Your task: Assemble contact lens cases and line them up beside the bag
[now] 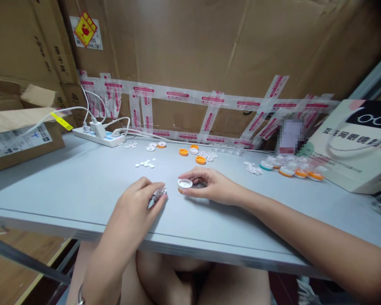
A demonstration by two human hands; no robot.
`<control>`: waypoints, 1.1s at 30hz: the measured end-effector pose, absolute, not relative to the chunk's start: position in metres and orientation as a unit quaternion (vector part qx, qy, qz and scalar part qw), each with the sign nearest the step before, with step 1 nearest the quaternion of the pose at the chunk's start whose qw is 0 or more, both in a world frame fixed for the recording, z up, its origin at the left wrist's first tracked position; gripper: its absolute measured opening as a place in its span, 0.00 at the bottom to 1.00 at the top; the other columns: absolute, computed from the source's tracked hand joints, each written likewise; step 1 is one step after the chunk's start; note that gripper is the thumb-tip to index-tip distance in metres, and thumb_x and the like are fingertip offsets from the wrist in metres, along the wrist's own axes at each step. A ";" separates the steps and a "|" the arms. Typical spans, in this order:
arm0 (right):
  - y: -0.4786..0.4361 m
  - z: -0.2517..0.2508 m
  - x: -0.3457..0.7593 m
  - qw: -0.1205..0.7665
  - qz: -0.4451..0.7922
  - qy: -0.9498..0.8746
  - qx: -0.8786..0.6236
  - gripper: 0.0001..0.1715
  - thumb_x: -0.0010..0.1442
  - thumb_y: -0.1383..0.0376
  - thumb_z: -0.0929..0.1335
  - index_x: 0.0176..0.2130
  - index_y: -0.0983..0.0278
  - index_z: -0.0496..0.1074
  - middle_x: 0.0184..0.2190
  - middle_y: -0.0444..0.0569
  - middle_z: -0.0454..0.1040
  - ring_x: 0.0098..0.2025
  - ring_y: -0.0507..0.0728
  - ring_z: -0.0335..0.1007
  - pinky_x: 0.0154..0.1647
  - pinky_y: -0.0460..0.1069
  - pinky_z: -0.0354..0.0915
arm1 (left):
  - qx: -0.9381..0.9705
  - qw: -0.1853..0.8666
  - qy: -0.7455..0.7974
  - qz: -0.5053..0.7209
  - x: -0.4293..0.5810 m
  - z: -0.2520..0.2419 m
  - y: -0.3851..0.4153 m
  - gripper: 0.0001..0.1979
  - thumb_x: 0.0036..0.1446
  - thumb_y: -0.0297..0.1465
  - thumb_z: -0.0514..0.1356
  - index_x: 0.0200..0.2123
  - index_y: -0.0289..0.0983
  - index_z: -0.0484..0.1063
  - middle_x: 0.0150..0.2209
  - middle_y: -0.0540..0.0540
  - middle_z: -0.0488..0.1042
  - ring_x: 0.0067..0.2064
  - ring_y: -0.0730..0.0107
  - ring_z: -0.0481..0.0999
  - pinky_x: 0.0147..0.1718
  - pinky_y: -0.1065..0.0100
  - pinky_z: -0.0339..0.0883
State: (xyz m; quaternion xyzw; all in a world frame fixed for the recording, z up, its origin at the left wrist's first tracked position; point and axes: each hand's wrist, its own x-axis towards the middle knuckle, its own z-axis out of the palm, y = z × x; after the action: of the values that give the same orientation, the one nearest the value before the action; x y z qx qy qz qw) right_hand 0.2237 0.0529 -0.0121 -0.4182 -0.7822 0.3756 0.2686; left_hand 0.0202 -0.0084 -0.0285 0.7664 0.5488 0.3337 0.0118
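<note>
1. Head view: the front edge of the grey table is seen crossing above the person's lap, with a strip of tabletop left between it and the hands.
2. Over that strip, the left hand is curled, and a bundle of small patterned pieces is clasped between its thumb and fingers.
3. A round cap, white above and orange below, is gripped at its rim by the thumb and fingertips of the right hand. The hands are kept apart, with a gap of tabletop between them.
4. Beyond the hands, small white discs are scattered to the left; orange rings are set out farther right.
5. At the right, clear-topped pieces with teal or orange bases are grouped near a white carton, by which room on that side is bounded.
6. Along the back edge, a power strip is placed at the left, and the tabletop is closed off by a taped cardboard sheet.
</note>
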 end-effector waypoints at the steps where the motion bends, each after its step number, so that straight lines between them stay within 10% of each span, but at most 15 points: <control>1: 0.053 -0.013 0.224 0.274 0.371 -0.783 -0.417 0.22 0.49 0.61 0.73 0.43 0.68 0.76 0.39 0.52 0.75 0.39 0.54 0.70 0.46 0.51 0.66 | 0.772 0.012 0.549 0.321 0.020 -0.029 -0.007 0.11 0.58 0.30 0.57 0.41 0.37 0.77 0.32 0.46 0.72 0.33 0.63 0.75 0.33 0.62 0.70; 7: 0.053 -0.011 0.224 0.300 0.501 -0.703 -0.405 0.22 0.45 0.61 0.75 0.42 0.66 0.75 0.38 0.49 0.78 0.39 0.53 0.73 0.47 0.52 0.67 | 0.764 -0.031 0.487 0.422 0.025 -0.027 -0.011 0.17 0.56 0.32 0.61 0.49 0.34 0.72 0.44 0.41 0.71 0.45 0.59 0.74 0.44 0.59 0.69; 19: 0.027 0.015 0.224 0.344 0.651 -0.631 -0.245 0.20 0.43 0.69 0.78 0.38 0.57 0.78 0.35 0.41 0.80 0.39 0.49 0.75 0.43 0.45 0.70 | 0.603 0.141 0.441 0.650 0.070 -0.035 -0.038 0.11 0.53 0.29 0.65 0.41 0.44 0.73 0.38 0.55 0.79 0.38 0.74 0.79 0.41 0.74 0.73; 33: 0.016 0.019 0.218 0.414 0.468 -0.732 -0.273 0.18 0.44 0.67 0.77 0.39 0.59 0.79 0.34 0.45 0.76 0.39 0.53 0.70 0.45 0.51 0.65 | 0.601 0.083 0.378 0.700 0.072 -0.048 -0.036 0.18 0.50 0.19 0.64 0.43 0.41 0.71 0.45 0.53 0.76 0.49 0.72 0.75 0.51 0.72 0.69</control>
State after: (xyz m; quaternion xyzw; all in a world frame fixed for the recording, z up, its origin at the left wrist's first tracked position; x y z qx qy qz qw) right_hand 0.2182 0.0158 0.0190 -0.2727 -0.7317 0.4682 0.4136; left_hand 0.0724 -0.0358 -0.0480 0.6009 0.3776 0.6996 0.0833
